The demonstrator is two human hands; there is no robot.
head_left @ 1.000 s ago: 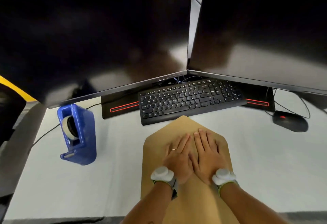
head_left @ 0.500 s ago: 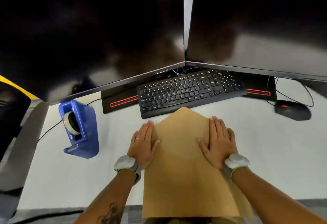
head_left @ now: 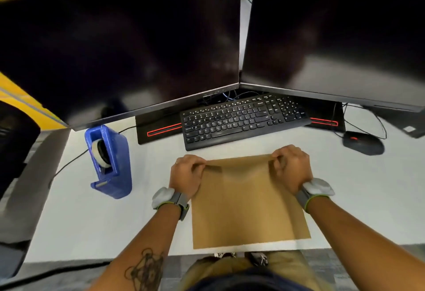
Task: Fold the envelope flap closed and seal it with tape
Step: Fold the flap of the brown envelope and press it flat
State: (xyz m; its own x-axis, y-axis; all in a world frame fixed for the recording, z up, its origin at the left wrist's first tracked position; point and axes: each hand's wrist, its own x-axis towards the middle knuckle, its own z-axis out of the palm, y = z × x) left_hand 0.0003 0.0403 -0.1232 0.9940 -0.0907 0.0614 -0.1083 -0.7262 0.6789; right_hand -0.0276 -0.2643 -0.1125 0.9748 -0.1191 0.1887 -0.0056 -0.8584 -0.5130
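Observation:
A brown paper envelope (head_left: 248, 208) lies flat on the white desk (head_left: 92, 221), its near edge close to the desk's front. The flap (head_left: 239, 164) is bent over toward me along the far edge. My left hand (head_left: 187, 174) pinches the fold at the far left corner. My right hand (head_left: 291, 169) pinches it at the far right corner. A blue tape dispenser (head_left: 110, 164) with a roll of tape stands to the left of the envelope, apart from both hands.
A black keyboard (head_left: 239, 118) sits just beyond the envelope. Two dark monitors (head_left: 128, 56) hang over the back of the desk. A black mouse (head_left: 363, 142) lies at the right, and cables run along the left side.
The hands slid from the envelope's middle out to its sides, then up to the far corners. The pointed flap, which lay open toward the keyboard, is now folded over toward me.

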